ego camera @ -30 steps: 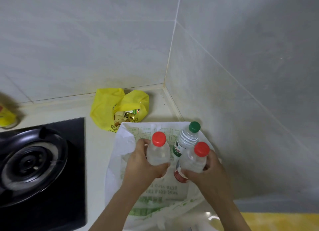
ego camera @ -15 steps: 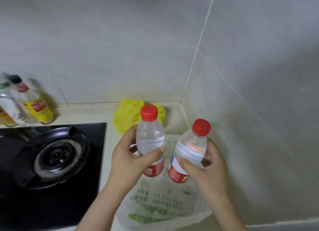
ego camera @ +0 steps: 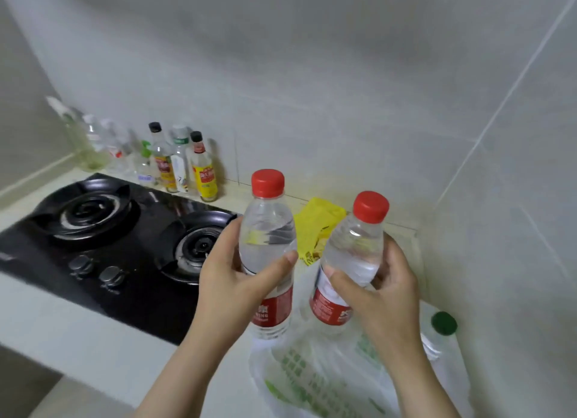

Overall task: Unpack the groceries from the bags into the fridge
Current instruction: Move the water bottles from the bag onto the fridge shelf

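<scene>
Here each hand's grip wraps a full bottle: left hand (ego camera: 232, 280) on one bottle (ego camera: 268, 249), right hand (ego camera: 379, 296) on another (ego camera: 349, 258). Probably heavy, slick; hold mid-body.

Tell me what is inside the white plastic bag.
A green-capped bottle shows at the right side of the white bag. Crumpled plastic and the right hand cover the rest.

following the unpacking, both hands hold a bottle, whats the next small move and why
Probably carry both toward the fridge, which is out of view. The left hand grips the left red-capped bottle, the right hand the right red-capped bottle, both above the white bag; neither is free for the green-capped bottle.
</scene>
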Tool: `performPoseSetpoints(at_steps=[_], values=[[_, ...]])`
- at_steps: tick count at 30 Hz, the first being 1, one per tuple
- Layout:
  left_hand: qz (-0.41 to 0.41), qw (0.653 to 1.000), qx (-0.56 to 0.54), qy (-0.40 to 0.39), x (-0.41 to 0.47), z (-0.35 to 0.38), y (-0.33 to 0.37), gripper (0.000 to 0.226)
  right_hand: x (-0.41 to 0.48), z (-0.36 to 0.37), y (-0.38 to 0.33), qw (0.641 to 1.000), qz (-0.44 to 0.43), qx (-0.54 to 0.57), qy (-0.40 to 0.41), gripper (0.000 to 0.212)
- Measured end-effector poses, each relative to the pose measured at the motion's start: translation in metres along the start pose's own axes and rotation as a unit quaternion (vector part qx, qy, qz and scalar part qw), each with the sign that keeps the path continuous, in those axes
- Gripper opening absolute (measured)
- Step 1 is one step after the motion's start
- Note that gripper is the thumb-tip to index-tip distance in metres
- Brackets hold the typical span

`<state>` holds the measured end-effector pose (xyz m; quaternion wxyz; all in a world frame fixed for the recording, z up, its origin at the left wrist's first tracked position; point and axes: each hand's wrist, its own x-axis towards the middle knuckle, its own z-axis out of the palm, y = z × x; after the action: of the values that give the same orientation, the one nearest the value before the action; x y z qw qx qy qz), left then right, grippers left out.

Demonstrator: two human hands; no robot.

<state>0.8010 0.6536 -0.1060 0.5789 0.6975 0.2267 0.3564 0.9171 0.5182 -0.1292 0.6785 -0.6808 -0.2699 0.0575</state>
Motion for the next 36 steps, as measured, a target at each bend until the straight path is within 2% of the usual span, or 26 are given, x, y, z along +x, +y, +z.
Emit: performPoseSetpoints(at_steps=[13,22,30,36], values=[[-0.009,0.980,0.048,0.193,-0.041,-0.115,0.002,0.042,-0.016,0.122,-0.019,0.982,-0.023,0.043,-0.182,0.059],[-0.024,0.946,0.068,0.317,-0.072,-0.226,-0.003,0.039,-0.050,0.242,-0.041,0.947,-0.040,0.059,-0.314,0.049],[-0.050,0.893,0.072,0.441,-0.120,-0.293,-0.014,0.048,-0.095,0.326,-0.048,0.895,-0.036,0.087,-0.437,0.051],[-0.099,0.814,0.102,0.563,-0.166,-0.320,-0.012,0.055,-0.131,0.383,-0.061,0.823,-0.035,0.093,-0.559,0.058]])
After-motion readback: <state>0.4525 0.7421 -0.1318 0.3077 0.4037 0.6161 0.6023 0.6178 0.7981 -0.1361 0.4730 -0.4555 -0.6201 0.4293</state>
